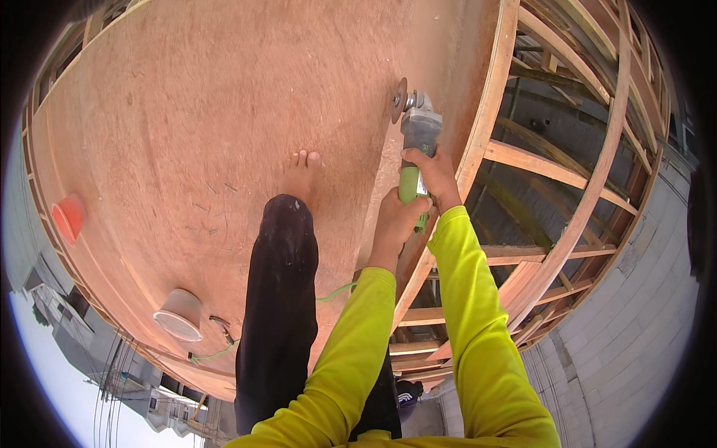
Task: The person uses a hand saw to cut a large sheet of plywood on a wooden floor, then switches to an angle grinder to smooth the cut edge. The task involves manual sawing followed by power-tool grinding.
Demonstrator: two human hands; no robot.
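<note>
Both my hands are wrapped round a green and grey angle grinder (420, 134). My left hand (399, 220) grips the green rear of its body, and my right hand (439, 178) closes round it nearer the grey head. A thin brown disc (400, 101) stands edge-on at the grinder's far end, over the plywood sheet (224, 97) close to its right side. Whether the disc touches the wood or spins, I cannot tell. From behind my left forearm a green cord (336, 293) runs out to the left.
My bare foot (301, 175) stands on the plywood. Several nails (211, 213) lie left of it. A red cup-shaped container (69, 218), a whitish bucket (179, 315) and pliers-like tool (221, 326) sit further left. At right, open timber framing (538, 164) drops away beside a block wall (635, 299).
</note>
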